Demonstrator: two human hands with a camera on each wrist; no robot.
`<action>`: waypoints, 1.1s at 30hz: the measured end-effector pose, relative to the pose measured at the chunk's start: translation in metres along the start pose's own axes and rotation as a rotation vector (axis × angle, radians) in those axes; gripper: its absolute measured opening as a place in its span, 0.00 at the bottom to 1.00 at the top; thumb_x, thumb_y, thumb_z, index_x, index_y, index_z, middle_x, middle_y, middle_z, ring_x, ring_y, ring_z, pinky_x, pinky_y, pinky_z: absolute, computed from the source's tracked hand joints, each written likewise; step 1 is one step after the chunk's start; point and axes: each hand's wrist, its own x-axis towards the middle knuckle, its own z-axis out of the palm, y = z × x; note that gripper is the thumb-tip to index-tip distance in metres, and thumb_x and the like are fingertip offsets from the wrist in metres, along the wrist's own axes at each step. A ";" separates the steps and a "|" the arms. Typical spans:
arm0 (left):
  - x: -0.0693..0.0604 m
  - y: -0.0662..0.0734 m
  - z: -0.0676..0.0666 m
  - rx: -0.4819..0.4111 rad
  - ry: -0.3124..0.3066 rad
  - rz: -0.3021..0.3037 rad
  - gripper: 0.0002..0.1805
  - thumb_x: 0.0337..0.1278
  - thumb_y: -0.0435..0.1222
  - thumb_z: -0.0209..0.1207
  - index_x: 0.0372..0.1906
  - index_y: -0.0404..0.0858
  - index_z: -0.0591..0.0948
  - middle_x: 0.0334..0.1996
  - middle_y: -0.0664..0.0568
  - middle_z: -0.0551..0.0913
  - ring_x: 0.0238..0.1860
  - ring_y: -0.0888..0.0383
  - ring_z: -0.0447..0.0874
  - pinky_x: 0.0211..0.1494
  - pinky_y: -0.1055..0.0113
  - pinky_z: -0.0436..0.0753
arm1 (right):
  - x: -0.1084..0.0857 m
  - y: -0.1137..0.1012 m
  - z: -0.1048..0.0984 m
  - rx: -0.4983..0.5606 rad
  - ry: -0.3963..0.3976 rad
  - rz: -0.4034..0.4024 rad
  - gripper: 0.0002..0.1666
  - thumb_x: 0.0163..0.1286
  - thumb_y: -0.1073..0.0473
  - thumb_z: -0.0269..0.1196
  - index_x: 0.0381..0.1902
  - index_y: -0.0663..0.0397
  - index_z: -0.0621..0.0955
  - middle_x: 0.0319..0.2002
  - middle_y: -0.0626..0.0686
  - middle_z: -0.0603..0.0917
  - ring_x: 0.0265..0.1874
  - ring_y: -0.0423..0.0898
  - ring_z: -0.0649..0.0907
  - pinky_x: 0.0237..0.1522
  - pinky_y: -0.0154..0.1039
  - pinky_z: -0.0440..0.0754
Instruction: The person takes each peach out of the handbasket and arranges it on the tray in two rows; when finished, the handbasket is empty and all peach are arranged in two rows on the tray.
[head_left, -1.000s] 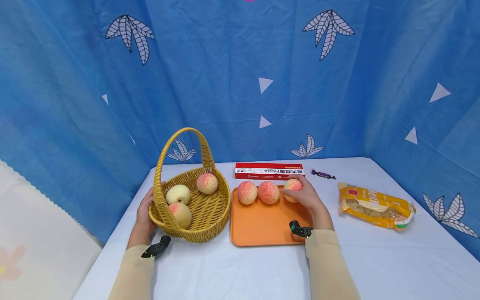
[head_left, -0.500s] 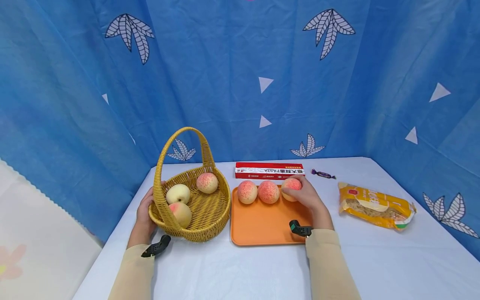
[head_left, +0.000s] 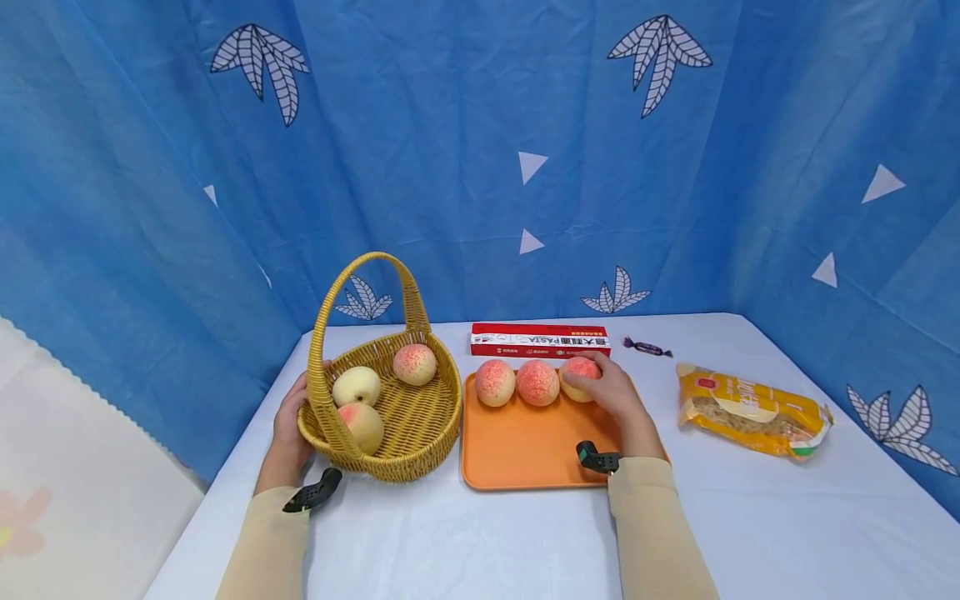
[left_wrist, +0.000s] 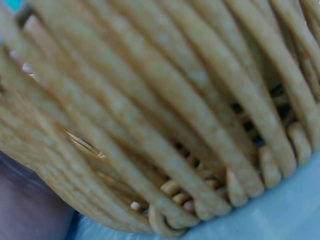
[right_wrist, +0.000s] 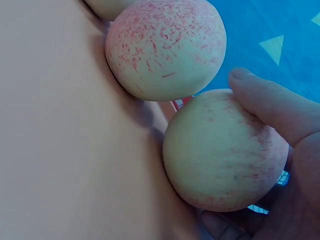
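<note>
At the tray's far right corner my right hand (head_left: 617,390) grips a peach (head_left: 579,379), its thumb lying along the peach in the right wrist view. Two more peaches, a middle one (head_left: 538,383) and a left one (head_left: 494,383), sit in a row beside it on the orange tray (head_left: 536,458). My left hand (head_left: 291,421) holds the left side of the yellow wicker basket (head_left: 420,454); most of its fingers are hidden behind the weave. Inside the basket lie a pale yellow fruit (head_left: 357,387), a peach at the front (head_left: 363,428) and another peach at the back (head_left: 415,364).
Behind the tray lies a red pasta box (head_left: 540,341). A purple wrapped candy (head_left: 647,347) is to its right, and a yellow pasta bag (head_left: 752,412) rests at the right of the white table (head_left: 450,550). Blue curtains hang behind.
The right hand has shifted the peach slightly left along the tray, closer to the middle peach. The left hand and basket have stayed in place.
</note>
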 end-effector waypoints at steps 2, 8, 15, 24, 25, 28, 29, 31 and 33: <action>0.001 0.000 0.000 -0.001 0.000 0.003 0.29 0.74 0.28 0.31 0.77 0.37 0.58 0.68 0.58 0.65 0.58 0.65 0.67 0.52 0.78 0.75 | -0.001 0.000 -0.001 -0.010 -0.014 -0.005 0.51 0.63 0.35 0.66 0.77 0.45 0.60 0.74 0.63 0.64 0.68 0.64 0.67 0.66 0.62 0.71; 0.000 0.000 -0.001 -0.015 -0.009 0.021 0.29 0.73 0.27 0.31 0.77 0.37 0.60 0.67 0.59 0.67 0.56 0.66 0.69 0.51 0.79 0.76 | 0.000 0.001 -0.001 -0.016 -0.034 -0.016 0.53 0.63 0.35 0.66 0.78 0.47 0.58 0.75 0.63 0.62 0.70 0.64 0.66 0.68 0.64 0.68; 0.000 -0.002 -0.003 -0.038 -0.033 0.046 0.29 0.73 0.26 0.31 0.74 0.37 0.64 0.64 0.57 0.69 0.49 0.66 0.72 0.47 0.77 0.77 | 0.002 -0.004 -0.001 -0.013 0.021 -0.062 0.44 0.67 0.36 0.62 0.75 0.44 0.64 0.74 0.61 0.64 0.72 0.63 0.64 0.70 0.65 0.65; 0.001 -0.001 -0.002 -0.029 -0.026 0.046 0.30 0.72 0.26 0.31 0.75 0.37 0.63 0.65 0.59 0.70 0.50 0.67 0.72 0.48 0.78 0.77 | -0.006 -0.031 0.005 -0.040 0.150 -0.238 0.34 0.72 0.46 0.61 0.71 0.51 0.69 0.72 0.62 0.66 0.72 0.63 0.64 0.69 0.65 0.66; 0.001 -0.001 -0.002 -0.027 -0.025 0.046 0.30 0.72 0.25 0.31 0.75 0.37 0.63 0.65 0.59 0.70 0.51 0.67 0.72 0.48 0.78 0.77 | -0.007 -0.034 0.007 -0.044 0.154 -0.253 0.33 0.72 0.47 0.61 0.70 0.51 0.70 0.72 0.61 0.67 0.72 0.62 0.65 0.69 0.64 0.67; 0.001 -0.002 -0.002 -0.029 -0.026 0.048 0.30 0.72 0.25 0.30 0.74 0.38 0.64 0.64 0.59 0.71 0.50 0.67 0.72 0.48 0.78 0.77 | -0.011 -0.045 0.015 -0.055 0.162 -0.296 0.29 0.73 0.50 0.61 0.69 0.50 0.71 0.72 0.59 0.68 0.71 0.61 0.67 0.68 0.62 0.69; 0.001 -0.002 -0.002 -0.031 -0.028 0.049 0.30 0.72 0.25 0.30 0.74 0.38 0.65 0.63 0.58 0.71 0.49 0.67 0.73 0.48 0.78 0.77 | -0.012 -0.049 0.017 -0.061 0.164 -0.309 0.29 0.72 0.50 0.61 0.68 0.49 0.72 0.72 0.59 0.69 0.71 0.60 0.67 0.68 0.61 0.70; 0.001 -0.002 -0.002 -0.033 -0.029 0.051 0.30 0.72 0.25 0.29 0.73 0.38 0.65 0.62 0.58 0.72 0.48 0.67 0.73 0.48 0.78 0.77 | -0.015 -0.055 0.022 -0.064 0.158 -0.336 0.28 0.72 0.50 0.61 0.68 0.48 0.72 0.72 0.58 0.69 0.71 0.59 0.67 0.68 0.61 0.69; 0.001 -0.002 -0.001 -0.035 -0.030 0.051 0.29 0.72 0.26 0.29 0.74 0.38 0.65 0.62 0.57 0.72 0.48 0.67 0.73 0.48 0.78 0.77 | -0.017 -0.061 0.026 -0.062 0.148 -0.352 0.28 0.72 0.49 0.61 0.67 0.46 0.73 0.72 0.57 0.69 0.71 0.59 0.67 0.69 0.62 0.68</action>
